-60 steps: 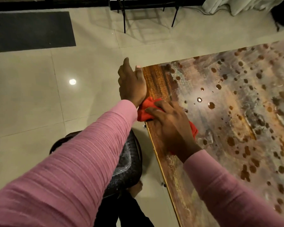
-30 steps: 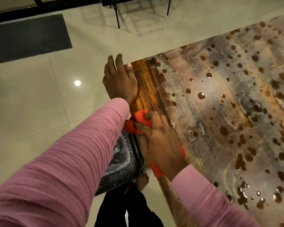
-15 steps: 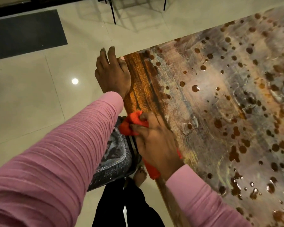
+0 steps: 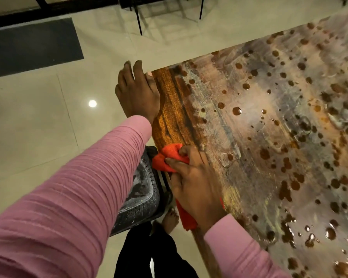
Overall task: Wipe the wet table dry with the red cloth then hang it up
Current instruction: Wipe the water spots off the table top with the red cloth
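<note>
A: Head view, left to right: what's at nine o'clock?

B: Bare floor tiles and a dark mat (image 4: 34,46) up at ten. Then the left hand (image 4: 138,93), fingers loose and holding nothing, rests on the table's (image 4: 249,127) corner edge at about eleven

A: And the cloth?

B: At centre, the red cloth (image 4: 169,157) sits bunched under the right hand (image 4: 193,183), which presses it onto the table's left edge; a tail hangs off at six. Below it, a dark woven chair seat (image 4: 141,195)

A: How far along is it?

B: Early, I'd judge. Only the strip along the left edge looks dry; from one to five o'clock the top is covered in droplets (image 4: 236,111). Most of the wiping is left, and hanging up isn't begun. No hook visible
</note>
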